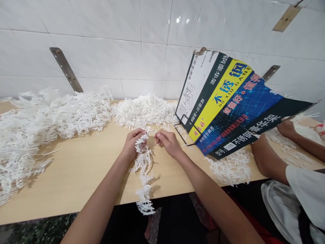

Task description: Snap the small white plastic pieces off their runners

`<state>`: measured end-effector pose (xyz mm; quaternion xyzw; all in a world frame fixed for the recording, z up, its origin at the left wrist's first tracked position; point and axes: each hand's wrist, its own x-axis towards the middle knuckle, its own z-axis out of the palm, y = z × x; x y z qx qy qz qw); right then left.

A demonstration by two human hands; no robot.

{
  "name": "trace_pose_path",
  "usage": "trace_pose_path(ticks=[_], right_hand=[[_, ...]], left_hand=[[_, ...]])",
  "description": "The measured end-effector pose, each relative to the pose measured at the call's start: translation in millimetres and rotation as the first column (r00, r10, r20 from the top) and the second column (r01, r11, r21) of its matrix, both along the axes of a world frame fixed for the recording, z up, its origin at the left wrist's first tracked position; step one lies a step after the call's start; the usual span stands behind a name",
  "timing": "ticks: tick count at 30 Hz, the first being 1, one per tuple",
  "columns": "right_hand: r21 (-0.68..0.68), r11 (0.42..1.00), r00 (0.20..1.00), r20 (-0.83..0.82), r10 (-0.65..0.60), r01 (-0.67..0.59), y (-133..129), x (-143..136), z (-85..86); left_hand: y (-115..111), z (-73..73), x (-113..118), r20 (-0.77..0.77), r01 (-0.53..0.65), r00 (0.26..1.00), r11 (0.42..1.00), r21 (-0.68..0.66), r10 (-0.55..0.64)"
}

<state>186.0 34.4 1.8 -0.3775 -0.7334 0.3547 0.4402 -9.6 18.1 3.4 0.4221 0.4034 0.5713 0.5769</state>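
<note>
My left hand [134, 142] is closed on a string of white branching plastic pieces [143, 161], which hangs down across the table's front edge. To its right, a small gap away, my right hand [166, 140] has its thumb and fingertips pinched together; whatever they hold, if anything, is too small to make out. Just behind both hands lies a heap of white branching pieces [147, 110]. A larger heap of similar pieces [58, 112] spreads over the left side of the table [83, 166].
A printed cardboard sheet [228, 105] stands tilted at the right beside a black wire stand [184, 135]. More white pieces [232, 166] lie below it. Another person's arms [269, 159] are behind the cardboard. A tiled wall [101, 51] with metal brackets [66, 70] rises at the back.
</note>
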Motion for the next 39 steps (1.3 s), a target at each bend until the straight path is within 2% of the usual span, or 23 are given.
trace_pose_path(ticks=[2,4,6,11,15,21,24,26,29,31,32,35,36,37,39], right_hand=[[-0.16,0.982,0.995,-0.03,0.099,-0.103,-4,-7,-1.4],[-0.217,0.966,0.989,-0.015,0.144,-0.144,-7,-12,-2.0],[-0.237,0.963,0.992,-0.003,0.129,-0.126,-8,-16,-1.7],[-0.367,0.918,0.984,-0.144,0.102,-0.149,1,-19,-2.5],[-0.438,0.89,0.957,-0.29,-0.004,-0.129,8,-15,-4.4],[-0.442,0.889,0.952,-0.304,-0.021,-0.121,7,-11,-2.6],[-0.426,0.897,0.96,-0.281,-0.009,-0.116,7,-11,-4.0],[-0.401,0.912,0.956,-0.29,-0.036,-0.087,7,-13,-7.0],[-0.364,0.931,0.927,-0.341,-0.156,0.023,9,-15,-14.2],[-0.37,0.924,0.887,-0.391,-0.245,0.092,13,-14,-19.2],[-0.384,0.915,0.85,-0.435,-0.299,0.125,16,-13,-21.3],[-0.427,0.869,0.653,-0.588,-0.477,0.251,28,-7,-25.0],[-0.426,0.859,0.613,-0.607,-0.505,0.286,31,-5,-25.2],[-0.409,0.862,0.625,-0.598,-0.502,0.301,33,-5,-24.9],[-0.326,0.905,0.762,-0.5,-0.411,0.274,32,-6,-22.6]], left_hand=[[-2,-2.3,6,-0.16,-0.048,0.985,0.995,0.091,0.062],[-4,-4.9,11,-0.303,-0.055,0.947,0.982,0.182,0.11],[-4,-7.2,14,-0.375,-0.045,0.918,0.972,0.23,0.131],[-1,-7.6,14,-0.384,-0.077,0.91,0.974,0.211,0.156],[-2,-0.9,12,-0.416,0.006,0.908,0.994,0.114,0.042],[-7,10.1,9,-0.478,0.22,0.859,0.975,0.015,-0.186],[-8,10.4,7,-0.455,0.27,0.853,0.962,-0.032,-0.255],[-8,8.4,8,-0.446,0.242,0.863,0.969,-0.043,-0.235],[-5,4.0,13,-0.45,0.182,0.878,0.983,-0.005,-0.165],[-3,1.5,16,-0.455,0.189,0.877,0.981,0.033,-0.154],[-2,0.5,17,-0.459,0.199,0.875,0.979,0.047,-0.156],[-3,-1.0,16,-0.468,0.216,0.867,0.975,0.046,-0.17],[-4,-1.2,16,-0.465,0.204,0.87,0.978,0.041,-0.163],[-5,-1.4,15,-0.459,0.181,0.877,0.983,0.04,-0.143],[-6,-1.7,14,-0.447,0.103,0.892,0.993,0.053,-0.068]])
